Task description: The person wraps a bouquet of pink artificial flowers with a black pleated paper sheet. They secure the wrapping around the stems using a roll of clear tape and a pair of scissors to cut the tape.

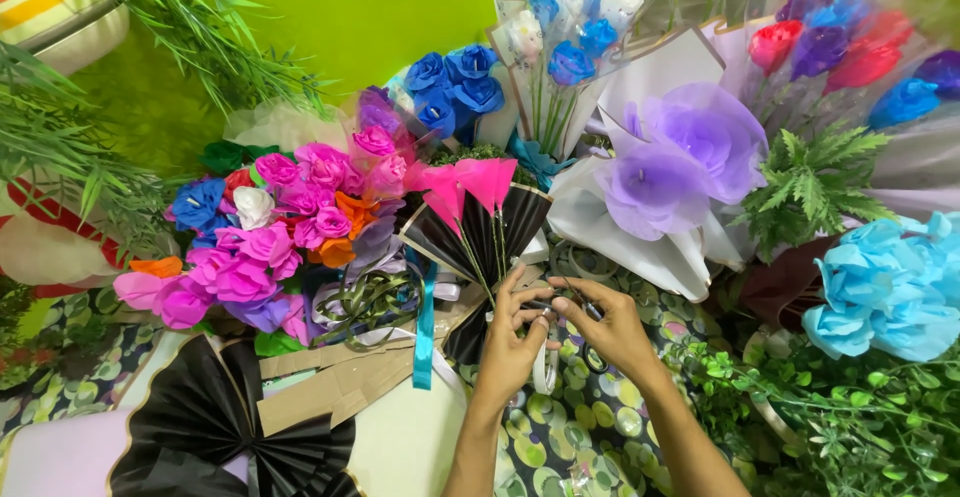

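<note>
Pinching at the base of a small black pleated fan bouquet (478, 232) w/ pink paper blooms, the left hand (508, 342) curls fingers round the stems, prob. to keep them bunched. Right hand (610, 329) meets it, fingertips closed on something small; can't tell what. A tape roll (545, 369) sits btwn the wrists. Pink-purple bouquet (280, 242), teal ribbon (426, 327) and lilac wrapped flowers (665, 172) crowd close.

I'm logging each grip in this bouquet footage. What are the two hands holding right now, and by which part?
The left hand grips the black fan-folded bouquet at its gathered base. The right hand pinches something small beside that base; what it is cannot be told.
</note>
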